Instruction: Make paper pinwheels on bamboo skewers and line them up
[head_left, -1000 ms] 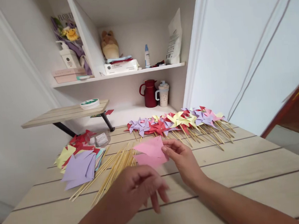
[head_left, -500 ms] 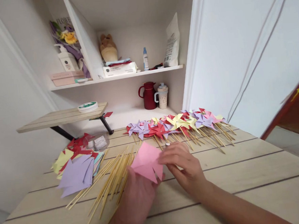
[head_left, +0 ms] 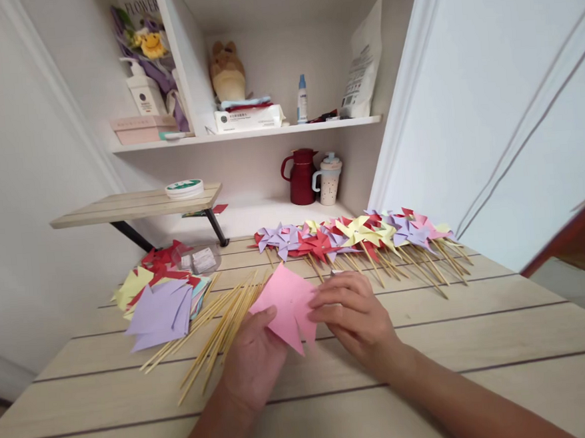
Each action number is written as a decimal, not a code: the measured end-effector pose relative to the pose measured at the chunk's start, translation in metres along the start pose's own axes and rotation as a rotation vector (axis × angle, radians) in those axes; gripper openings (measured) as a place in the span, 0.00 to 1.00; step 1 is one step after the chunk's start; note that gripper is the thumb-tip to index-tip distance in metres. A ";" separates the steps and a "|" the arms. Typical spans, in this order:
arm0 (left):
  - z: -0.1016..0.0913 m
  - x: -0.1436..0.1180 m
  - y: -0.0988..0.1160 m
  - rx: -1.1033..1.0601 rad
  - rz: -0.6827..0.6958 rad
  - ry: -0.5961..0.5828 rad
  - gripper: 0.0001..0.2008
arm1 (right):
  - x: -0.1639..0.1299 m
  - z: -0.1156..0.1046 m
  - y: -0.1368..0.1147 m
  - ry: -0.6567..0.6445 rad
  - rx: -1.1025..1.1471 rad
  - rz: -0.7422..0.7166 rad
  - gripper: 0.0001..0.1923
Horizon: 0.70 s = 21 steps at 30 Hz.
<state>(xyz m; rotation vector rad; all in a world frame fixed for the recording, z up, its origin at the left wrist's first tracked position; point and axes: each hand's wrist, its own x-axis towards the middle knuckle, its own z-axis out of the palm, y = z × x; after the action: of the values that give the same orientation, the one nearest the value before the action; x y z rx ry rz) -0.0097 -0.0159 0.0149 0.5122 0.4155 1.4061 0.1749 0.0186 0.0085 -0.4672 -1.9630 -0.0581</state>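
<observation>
The left hand (head_left: 255,358) reaches up from the near edge of the table (head_left: 481,339), back of the hand toward the camera, its fingers curled under and closed on the lower left part of a pink cut paper square (head_left: 286,306), with the thumb lying on the paper's face. The right hand (head_left: 357,318) comes in from the lower right, forearm slanting across the boards, palm down; its fingers are bent and pinch the paper's right edge, thumb and forefinger close together on it. The pink sheet is held just above the table between the two hands, one corner pointing up and its cut flaps hanging in points below.

Just left of the hands lies a loose bundle of bamboo skewers (head_left: 220,324), fanned out on the wood. Further left sits a pile of cut paper squares (head_left: 158,305), purple on top over yellow and red. Beyond the hands, a row of finished paper pinwheels (head_left: 358,234) on sticks lies across the table.
</observation>
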 end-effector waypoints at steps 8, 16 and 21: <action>-0.006 0.005 0.004 -0.006 -0.048 0.219 0.23 | -0.005 0.007 -0.004 -0.054 -0.050 0.071 0.14; -0.007 0.002 0.002 0.012 -0.025 0.250 0.19 | -0.010 0.010 -0.005 -0.046 -0.004 0.199 0.21; -0.006 0.002 0.001 0.080 -0.008 0.200 0.20 | -0.011 0.012 -0.006 -0.075 0.042 0.175 0.11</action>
<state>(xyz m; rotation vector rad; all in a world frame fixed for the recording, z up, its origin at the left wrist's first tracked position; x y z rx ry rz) -0.0132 -0.0133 0.0109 0.4349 0.6362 1.4429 0.1665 0.0126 -0.0057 -0.6197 -1.9845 0.1130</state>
